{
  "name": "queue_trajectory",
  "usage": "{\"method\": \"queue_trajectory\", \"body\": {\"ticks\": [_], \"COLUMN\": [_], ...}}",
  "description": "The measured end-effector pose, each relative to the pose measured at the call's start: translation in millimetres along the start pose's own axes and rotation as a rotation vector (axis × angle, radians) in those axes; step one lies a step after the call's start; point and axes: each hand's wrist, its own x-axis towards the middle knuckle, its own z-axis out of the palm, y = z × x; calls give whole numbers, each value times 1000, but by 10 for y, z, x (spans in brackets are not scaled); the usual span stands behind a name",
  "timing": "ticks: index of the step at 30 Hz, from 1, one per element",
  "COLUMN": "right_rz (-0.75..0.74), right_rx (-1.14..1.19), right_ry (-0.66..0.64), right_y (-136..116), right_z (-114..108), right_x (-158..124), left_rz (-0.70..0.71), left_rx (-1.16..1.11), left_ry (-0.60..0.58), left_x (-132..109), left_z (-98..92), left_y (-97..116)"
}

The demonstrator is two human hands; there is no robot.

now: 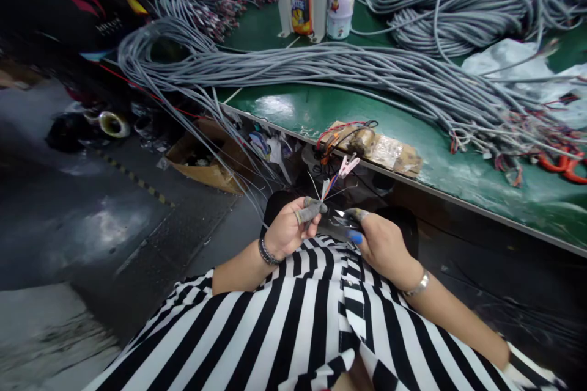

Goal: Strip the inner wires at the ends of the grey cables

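Note:
In my left hand (296, 224), with grey coverings on the fingertips, I pinch the end of a cable whose colored wires (331, 188) fan out upward, blue, orange and white among them. A pink clip (348, 166) stands just above the wires, near the table edge. My right hand (383, 242) is closed around a small tool (340, 214) with a pointed metal tip and a blue part, close to the right of the wires. The tool's exact kind is hard to tell.
Long grey cables (284, 64) lie across the green table (275, 104). Taped cardboard (389, 156) sits at its edge, orange-handled scissors (562, 165) at the right. Behind stand a bottle (340, 3) and coiled cable (458, 12). A cardboard box (206, 165) is on the floor.

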Motion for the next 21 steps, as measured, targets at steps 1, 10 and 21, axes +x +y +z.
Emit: {"method": "queue_trajectory", "body": {"ticks": [1, 10, 21], "right_rz": [1, -12, -70], "right_rx": [-23, -182, -10], "right_ry": [-4, -5, 3], "right_y": [-32, -43, 14], "right_z": [43, 72, 143], "right_x": [18, 154, 169], "left_rz": [-1, 3, 22], "left_rx": [3, 51, 134], "left_ry": [3, 15, -4], "left_x": [-9, -62, -29], "left_z": [3, 39, 16], "left_y": [-6, -43, -101]}}
